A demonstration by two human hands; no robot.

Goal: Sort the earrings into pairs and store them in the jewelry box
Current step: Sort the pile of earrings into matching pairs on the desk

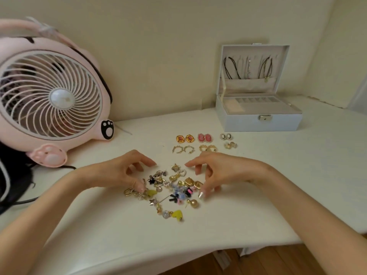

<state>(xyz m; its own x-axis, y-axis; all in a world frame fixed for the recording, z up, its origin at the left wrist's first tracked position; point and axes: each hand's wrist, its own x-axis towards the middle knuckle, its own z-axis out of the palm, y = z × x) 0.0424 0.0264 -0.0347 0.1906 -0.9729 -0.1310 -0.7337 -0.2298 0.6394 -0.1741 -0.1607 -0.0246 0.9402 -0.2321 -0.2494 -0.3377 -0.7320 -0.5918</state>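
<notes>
Earrings [174,187] lie on a white table [268,195] against a cream wall [158,56], between a pink fan [49,96] and an open grey jewelry box [258,122]: a gold, yellow and blue heap, six sorted pairs [204,142] behind it. Left hand [123,173] and right hand [220,173] flank the heap, loosely curled, gripping nothing.

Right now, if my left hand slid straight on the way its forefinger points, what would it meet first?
Probably the gold earring at the far edge of the pile, just ahead of your left hand; your right hand lies beyond. Height is unclear.
</notes>
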